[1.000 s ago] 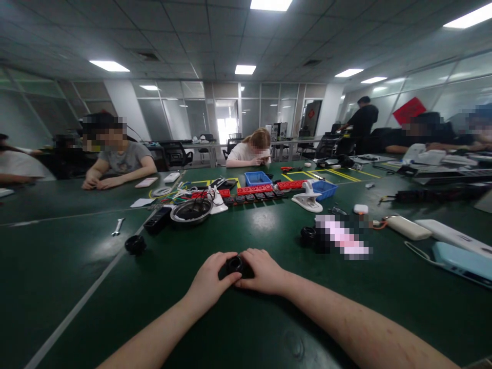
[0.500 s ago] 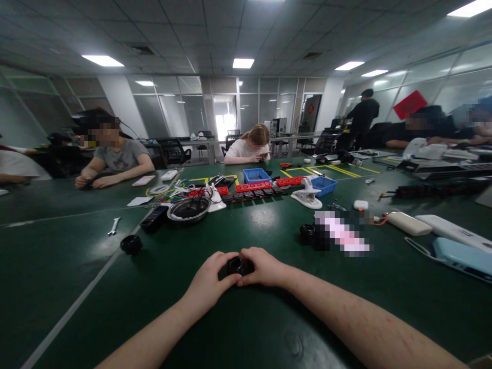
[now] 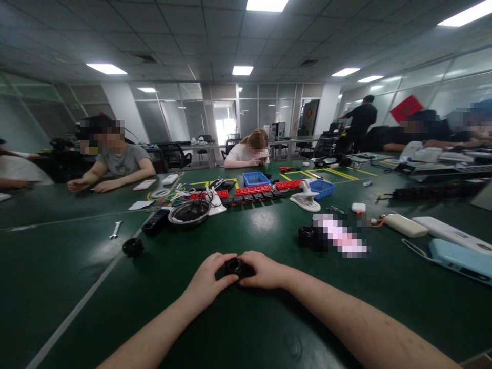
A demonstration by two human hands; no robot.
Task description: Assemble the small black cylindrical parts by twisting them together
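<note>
Black part (image 3: 233,266): gripped by left hand (image 3: 205,281) and right hand (image 3: 265,270), sides hidden.
Leftmost person (image 3: 23,169): cut off.
Table (image 3: 215,333): green, glossy.
Overhead: ceiling lights (image 3: 243,70) on.

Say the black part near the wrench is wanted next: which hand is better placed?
Probably the left hand: that black part lies on its side, nearer to it, and the right hand would have to reach across. Both hands are around another black piece, though.

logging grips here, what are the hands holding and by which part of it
A black part, held by its outer sides: the left hand around one side, the right hand around the other.
</note>
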